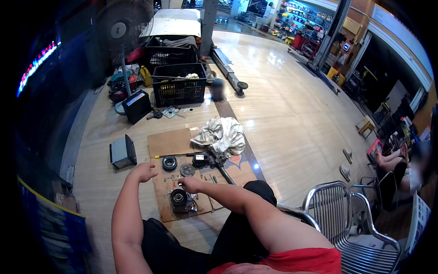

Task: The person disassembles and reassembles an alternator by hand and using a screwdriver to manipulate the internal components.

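Observation:
My left hand (145, 171) hovers beside the left edge of a flat cardboard sheet (171, 142), fingers partly stretched and nothing visible in them. Over the cardboard, my right hand (190, 184) has its fingers pinched together; whatever may be between them is too small to name. Just below it sits a round-faced mechanical unit with a black pulley (179, 197), wires at its right side. Beyond the right hand lie a grey metal disc (187, 170) and a black ring-shaped pulley (169, 163). Small parts and a green-handled tool (214, 178) are scattered to the right.
A crumpled whitish cloth (221, 138) and a black tool (200, 159) lie at the cardboard's far side. A grey box-shaped unit (122, 153) stands left. Farther off are black crates (179, 93) and a fan (119, 31). A metal chair (329, 208) is at right; another person's legs (390, 160) show beyond.

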### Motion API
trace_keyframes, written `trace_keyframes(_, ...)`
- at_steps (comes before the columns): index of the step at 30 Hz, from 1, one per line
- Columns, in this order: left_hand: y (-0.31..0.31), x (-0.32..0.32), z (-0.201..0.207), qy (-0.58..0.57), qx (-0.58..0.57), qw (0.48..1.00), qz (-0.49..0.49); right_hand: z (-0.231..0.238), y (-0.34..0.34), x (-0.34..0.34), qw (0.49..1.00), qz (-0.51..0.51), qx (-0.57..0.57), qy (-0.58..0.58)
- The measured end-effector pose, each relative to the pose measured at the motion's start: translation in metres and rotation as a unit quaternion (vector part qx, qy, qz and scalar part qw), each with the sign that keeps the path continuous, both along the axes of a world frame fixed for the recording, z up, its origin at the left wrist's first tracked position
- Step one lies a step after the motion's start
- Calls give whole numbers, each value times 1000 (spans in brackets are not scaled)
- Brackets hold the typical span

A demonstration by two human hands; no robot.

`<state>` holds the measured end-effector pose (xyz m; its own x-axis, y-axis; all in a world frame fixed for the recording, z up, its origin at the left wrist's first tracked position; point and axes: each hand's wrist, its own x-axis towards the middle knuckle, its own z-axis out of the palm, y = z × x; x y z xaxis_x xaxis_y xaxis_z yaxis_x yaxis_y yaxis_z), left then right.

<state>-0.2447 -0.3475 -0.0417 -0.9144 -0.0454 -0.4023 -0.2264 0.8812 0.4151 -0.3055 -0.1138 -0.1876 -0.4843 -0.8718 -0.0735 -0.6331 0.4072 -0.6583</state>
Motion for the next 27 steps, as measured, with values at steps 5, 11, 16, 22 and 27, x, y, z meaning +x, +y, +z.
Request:
trace_keyframes(5,3,-2,-2,1,-2,1000,6,-4,2,-1,1000,4,2,4)
trace_keyframes(11,4,-2,-4,12,1,1000,10,-9,2,-4,1000,8,2,19)
trace_keyframes(16,-5,-2,-13,20,-2,1000,7,-5,-4,-3,1000,3,8,-7)
trace_keyframes(22,-3,-2,-10,13,-12,1000,3,-1,-3,-5,999,12,-7,29)
trace_keyframes(27,-8,0,-16,24,-18,1000,-3,-2,-4,-4,999,21,-11,33)
